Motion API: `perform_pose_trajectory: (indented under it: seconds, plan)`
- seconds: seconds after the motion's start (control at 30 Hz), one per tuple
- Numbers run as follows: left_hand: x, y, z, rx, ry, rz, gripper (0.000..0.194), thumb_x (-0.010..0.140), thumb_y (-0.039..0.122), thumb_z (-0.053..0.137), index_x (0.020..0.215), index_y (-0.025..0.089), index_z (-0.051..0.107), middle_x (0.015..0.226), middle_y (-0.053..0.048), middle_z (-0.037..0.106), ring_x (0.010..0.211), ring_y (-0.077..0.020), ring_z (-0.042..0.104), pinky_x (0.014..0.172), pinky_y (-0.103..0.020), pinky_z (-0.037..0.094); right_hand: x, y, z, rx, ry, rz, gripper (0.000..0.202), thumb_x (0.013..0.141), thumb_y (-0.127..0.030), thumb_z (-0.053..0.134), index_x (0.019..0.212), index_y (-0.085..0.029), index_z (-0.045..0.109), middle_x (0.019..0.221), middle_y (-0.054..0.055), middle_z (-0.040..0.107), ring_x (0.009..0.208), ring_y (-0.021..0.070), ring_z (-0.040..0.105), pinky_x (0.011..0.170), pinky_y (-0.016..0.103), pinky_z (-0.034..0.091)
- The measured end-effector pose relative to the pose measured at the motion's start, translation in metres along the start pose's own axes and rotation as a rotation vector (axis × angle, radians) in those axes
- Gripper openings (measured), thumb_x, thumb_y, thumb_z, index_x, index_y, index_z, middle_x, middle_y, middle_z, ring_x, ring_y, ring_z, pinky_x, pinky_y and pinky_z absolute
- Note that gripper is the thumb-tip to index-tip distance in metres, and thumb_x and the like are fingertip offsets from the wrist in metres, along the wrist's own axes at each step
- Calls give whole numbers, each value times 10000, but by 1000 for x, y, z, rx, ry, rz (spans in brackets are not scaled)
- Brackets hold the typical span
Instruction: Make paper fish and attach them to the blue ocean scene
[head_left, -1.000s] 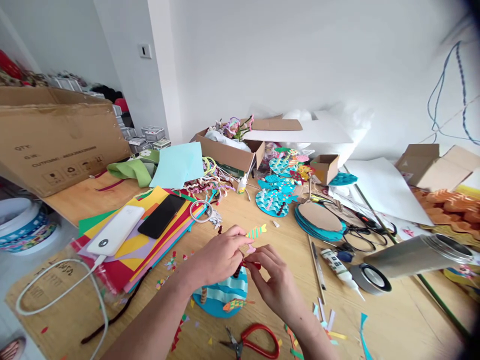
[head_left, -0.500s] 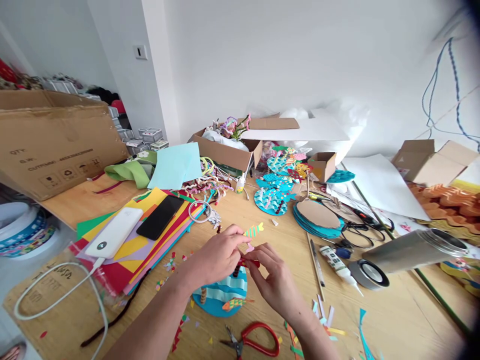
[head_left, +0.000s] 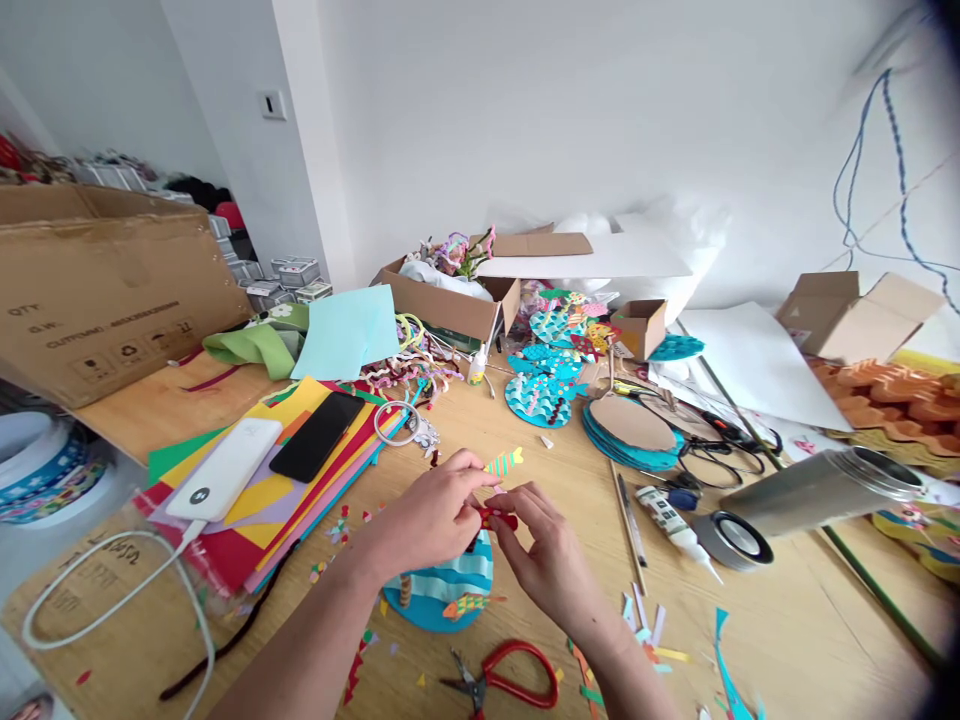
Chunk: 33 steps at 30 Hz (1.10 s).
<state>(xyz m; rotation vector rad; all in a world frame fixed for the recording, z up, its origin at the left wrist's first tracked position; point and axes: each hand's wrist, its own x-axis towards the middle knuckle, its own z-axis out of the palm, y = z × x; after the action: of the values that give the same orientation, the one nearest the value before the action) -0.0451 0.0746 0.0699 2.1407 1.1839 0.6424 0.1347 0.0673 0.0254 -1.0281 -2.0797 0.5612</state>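
Two hands meet over the wooden table (head_left: 585, 640), their meeting point serving as the middle of the dial. Out between nine and ten o'clock lies a white power bank (head_left: 225, 470), with a black smartphone (head_left: 319, 437) nearer, at ten. Between seven and eight, the blue wave-covered disc (head_left: 431, 615) rests flat, partly below the left hand (head_left: 439, 510), whose fingers are curled together; its thumb side is hidden, so I cannot tell what it clamps. By its fingertips, toward one o'clock, juts a striped paper fish (head_left: 504, 463). An orange paper fish (head_left: 466, 606) sits low on the disc. Red-handled scissors (head_left: 480, 686) lie at six. At the centre is a small red piece (head_left: 501, 518), pinched between thumb and forefinger of the right hand (head_left: 551, 550), with hardly any gap. The step in hand seems to be fine fingertip work on this piece above the disc; I judge the next move needs a steady pinch and gentle pressure. Cardboard discs (head_left: 634, 425) are stacked at two, and a glue bottle (head_left: 667, 518) and steel flask (head_left: 821, 497) lie at three.
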Motion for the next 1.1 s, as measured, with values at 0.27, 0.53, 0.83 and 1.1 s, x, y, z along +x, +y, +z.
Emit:
perform_pose_trajectory:
  seconds: [0.27,0.53,0.83,1.1]
  plan:
    - [0,-2,4,-68,-15,-6,446,769,65,526,1182,229,561,1114,-32,532,863,-125,582,834,-242,467,0,-2,0,-14,-13,13,132,880,-153,490,941,-206,594,800,38,610,782,183,549,698,322,451]
    - [3,-3,7,-62,-6,-19,524,725,2,515,1187,246,556,1119,-18,536,870,-125,564,838,-237,454,1,-6,-1,-36,11,-6,129,882,-165,486,930,-201,600,780,43,616,758,180,551,675,311,457]
    - [4,-4,9,-24,28,2,564,703,-43,454,1182,235,557,1111,-27,538,939,-142,556,883,-259,445,0,-7,0,-15,5,19,123,872,-170,497,948,-205,587,798,45,618,765,182,570,700,319,473]
    - [4,-2,8,29,29,-9,569,680,-48,432,1160,223,569,1078,-30,537,894,-138,562,837,-249,460,-1,-5,5,16,9,110,248,799,-206,632,1037,-211,564,893,52,652,844,202,614,770,360,492]
